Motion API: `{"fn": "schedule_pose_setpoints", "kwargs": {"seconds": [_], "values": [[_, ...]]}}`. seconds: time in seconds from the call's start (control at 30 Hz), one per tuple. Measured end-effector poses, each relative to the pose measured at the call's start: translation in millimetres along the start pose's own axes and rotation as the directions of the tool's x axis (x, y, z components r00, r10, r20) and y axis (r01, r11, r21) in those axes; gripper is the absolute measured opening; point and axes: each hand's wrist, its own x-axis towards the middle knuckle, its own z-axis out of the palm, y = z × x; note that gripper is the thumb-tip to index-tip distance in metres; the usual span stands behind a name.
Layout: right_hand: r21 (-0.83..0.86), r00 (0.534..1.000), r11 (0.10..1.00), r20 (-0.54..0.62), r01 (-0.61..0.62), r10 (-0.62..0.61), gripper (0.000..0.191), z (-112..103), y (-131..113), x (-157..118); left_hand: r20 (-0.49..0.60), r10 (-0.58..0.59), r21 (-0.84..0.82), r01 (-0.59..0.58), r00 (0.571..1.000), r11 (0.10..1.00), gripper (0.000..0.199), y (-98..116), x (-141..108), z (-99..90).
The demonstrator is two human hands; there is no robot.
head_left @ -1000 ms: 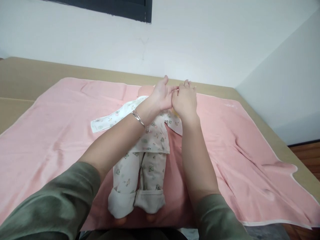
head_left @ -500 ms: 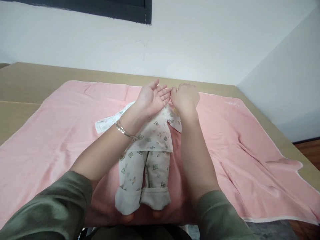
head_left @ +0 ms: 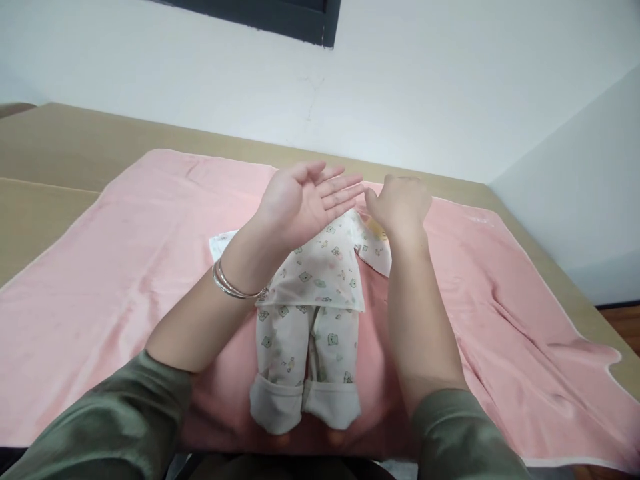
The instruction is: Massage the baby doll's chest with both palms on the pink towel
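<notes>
A white baby top [head_left: 325,267] with small bear prints and matching trousers [head_left: 333,340] with turned-up cuffs lie on a pink blanket [head_left: 165,267]. Small orange-brown tips show below the cuffs. My left hand [head_left: 305,200] is over the upper part of the top, palm up and open, fingers stretched to the right. Beside its fingertips is my right hand [head_left: 403,207], back upward, thumb toward the left hand. Its other fingers are mostly hidden, so I cannot tell whether they hold anything. A yellowish patch [head_left: 376,229] shows by the right sleeve.
The blanket covers much of a light wooden table [head_left: 55,153]. A white wall [head_left: 425,87] rises behind it, with a dark frame [head_left: 305,23] at the top. Another wall stands at the right. The blanket's edge is rumpled at the right.
The view has shifted, so the clothes and both hands sit farther right. My left fingers look straighter and more spread. More of the yellowish patch shows by the right sleeve.
</notes>
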Motion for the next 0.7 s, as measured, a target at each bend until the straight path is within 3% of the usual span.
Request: {"fn": "schedule_pose_setpoints", "kwargs": {"seconds": [0.17, 0.43, 0.53, 0.7], "values": [[-0.142, 0.998, 0.990, 0.065, -0.015, 0.025, 0.044, -14, -11, -10, -0.013, -0.025, 0.042, 0.025, 1.000, 0.999, 0.066, -2, -5, -1.8], [-0.120, 0.991, 0.992, 0.130, -0.026, 0.042, 0.045, -17, -14, -10, -0.031, 0.012, 0.109, -0.008, 0.999, 0.994, 0.050, 1, -19, -3.5], [-0.038, 0.992, 0.999, 0.126, 0.014, -0.010, 0.047, -14, -6, -10, -0.043, 0.019, 0.135, -0.013, 0.999, 0.991, 0.045, 3, -24, -2.9], [0.251, 0.994, 0.966, 0.075, 0.057, -0.079, 0.053, -21, 10, -12, -0.044, 0.043, 0.163, -0.035, 0.998, 0.986, 0.041, 3, -25, -2.6]]}}
